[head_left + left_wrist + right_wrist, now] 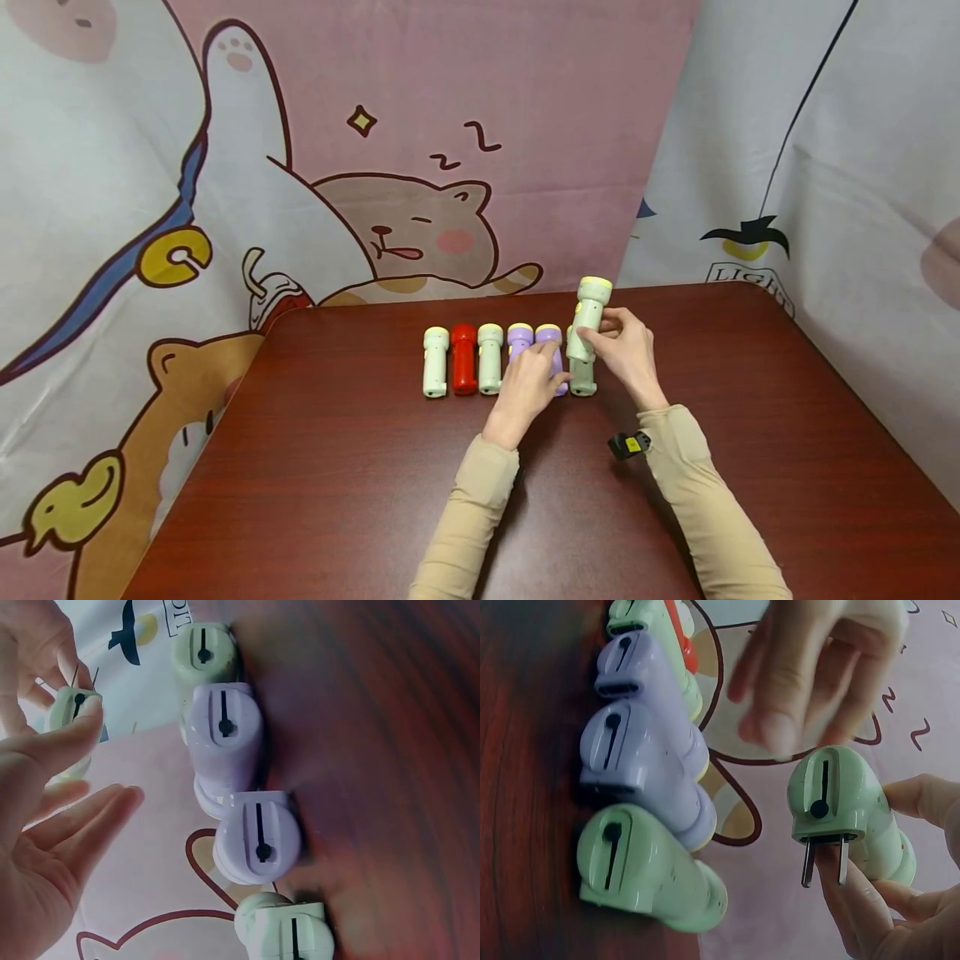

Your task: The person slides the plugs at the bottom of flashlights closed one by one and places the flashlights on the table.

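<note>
My right hand (628, 354) grips a pale green flashlight (587, 321) with a yellow rim, held raised and slightly tilted over the right end of a row of flashlights. Two metal plug prongs (825, 862) stick out at its base, beside a black slider in a slot, in the right wrist view. My left hand (527, 383) hovers over the two purple flashlights (639, 754), fingers loosely extended and holding nothing. In the left wrist view its thumb overlaps the raised flashlight's base. Below the raised one lies another pale green flashlight (641, 866), partly covered in the head view.
Farther left in the row are a pale green flashlight (491, 360), a red flashlight (464, 360) and another pale green one. All lie on a dark brown table (337, 483). A cloth with cartoon animals (420, 225) hangs behind. A small black device (628, 445) sits at my right wrist.
</note>
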Action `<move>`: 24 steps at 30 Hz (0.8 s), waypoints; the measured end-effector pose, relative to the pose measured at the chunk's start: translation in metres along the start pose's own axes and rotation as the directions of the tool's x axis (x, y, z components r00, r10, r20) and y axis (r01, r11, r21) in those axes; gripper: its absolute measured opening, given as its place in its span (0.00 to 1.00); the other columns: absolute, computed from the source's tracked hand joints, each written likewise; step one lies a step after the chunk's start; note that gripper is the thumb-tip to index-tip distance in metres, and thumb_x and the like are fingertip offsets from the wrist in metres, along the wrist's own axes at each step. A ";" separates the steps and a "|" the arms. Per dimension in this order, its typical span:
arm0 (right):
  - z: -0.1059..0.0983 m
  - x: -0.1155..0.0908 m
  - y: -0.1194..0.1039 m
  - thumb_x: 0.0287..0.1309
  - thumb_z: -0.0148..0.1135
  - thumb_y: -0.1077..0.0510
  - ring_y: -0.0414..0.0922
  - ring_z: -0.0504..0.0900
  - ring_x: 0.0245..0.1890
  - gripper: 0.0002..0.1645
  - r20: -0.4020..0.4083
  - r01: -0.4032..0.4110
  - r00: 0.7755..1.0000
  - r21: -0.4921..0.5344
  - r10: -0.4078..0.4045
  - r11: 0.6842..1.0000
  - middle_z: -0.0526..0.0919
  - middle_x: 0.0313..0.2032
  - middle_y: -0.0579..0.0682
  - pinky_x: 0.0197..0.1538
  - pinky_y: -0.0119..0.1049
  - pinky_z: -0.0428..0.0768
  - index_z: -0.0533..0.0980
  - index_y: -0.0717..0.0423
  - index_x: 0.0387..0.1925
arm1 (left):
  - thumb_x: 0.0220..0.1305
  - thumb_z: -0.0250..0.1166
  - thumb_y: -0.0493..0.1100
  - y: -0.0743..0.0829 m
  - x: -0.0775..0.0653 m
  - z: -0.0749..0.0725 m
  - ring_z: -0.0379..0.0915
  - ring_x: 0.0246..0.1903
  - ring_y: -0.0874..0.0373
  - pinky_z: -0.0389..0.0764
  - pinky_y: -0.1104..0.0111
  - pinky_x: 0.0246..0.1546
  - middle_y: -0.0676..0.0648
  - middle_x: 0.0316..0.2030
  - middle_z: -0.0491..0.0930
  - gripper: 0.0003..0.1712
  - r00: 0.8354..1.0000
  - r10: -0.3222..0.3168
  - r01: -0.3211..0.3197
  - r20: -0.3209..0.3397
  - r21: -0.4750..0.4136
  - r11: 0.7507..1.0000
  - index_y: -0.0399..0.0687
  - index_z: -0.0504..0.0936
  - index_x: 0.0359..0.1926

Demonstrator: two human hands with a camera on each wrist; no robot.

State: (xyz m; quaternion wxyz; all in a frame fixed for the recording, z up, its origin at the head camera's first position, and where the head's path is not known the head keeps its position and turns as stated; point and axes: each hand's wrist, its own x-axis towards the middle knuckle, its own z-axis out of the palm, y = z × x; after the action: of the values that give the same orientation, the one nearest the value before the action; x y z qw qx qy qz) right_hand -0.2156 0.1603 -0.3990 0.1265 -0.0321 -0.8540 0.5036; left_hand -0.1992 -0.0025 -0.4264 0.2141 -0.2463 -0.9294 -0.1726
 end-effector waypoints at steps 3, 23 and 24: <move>0.002 -0.002 -0.002 0.53 0.68 0.51 0.41 0.85 0.33 0.30 0.012 0.007 1.000 0.002 -0.007 1.000 0.83 0.41 0.62 0.27 0.24 0.79 0.73 0.64 0.53 | 0.51 0.72 0.52 0.002 0.000 -0.002 0.84 0.36 0.54 0.82 0.67 0.37 0.47 0.42 0.85 0.33 0.999 0.018 -0.017 -0.039 0.022 1.000 0.40 0.76 0.55; 0.009 -0.011 -0.010 0.53 0.68 0.52 0.52 0.86 0.38 0.29 0.032 0.004 0.999 0.016 -0.005 1.000 0.82 0.41 0.64 0.26 0.24 0.79 0.73 0.65 0.52 | 0.48 0.72 0.55 0.006 -0.002 0.000 0.83 0.28 0.57 0.80 0.68 0.30 0.49 0.28 0.83 0.36 0.983 0.070 -0.061 -0.171 0.055 0.997 0.38 0.77 0.53; 0.009 -0.011 -0.010 0.53 0.68 0.52 0.51 0.86 0.38 0.29 0.031 0.003 1.000 0.015 -0.004 1.000 0.82 0.41 0.64 0.26 0.24 0.79 0.73 0.65 0.52 | 0.48 0.72 0.55 0.006 -0.002 0.000 0.82 0.27 0.57 0.80 0.68 0.29 0.50 0.27 0.83 0.36 0.981 0.076 -0.067 -0.176 0.060 0.996 0.38 0.77 0.53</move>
State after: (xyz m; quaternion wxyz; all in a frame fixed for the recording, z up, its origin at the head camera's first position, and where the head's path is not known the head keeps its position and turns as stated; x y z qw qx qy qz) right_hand -0.2067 0.1454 -0.3963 0.1145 -0.0219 -0.8522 0.5101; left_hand -0.1947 0.0018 -0.4259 0.3089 -0.2573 -0.9013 -0.1613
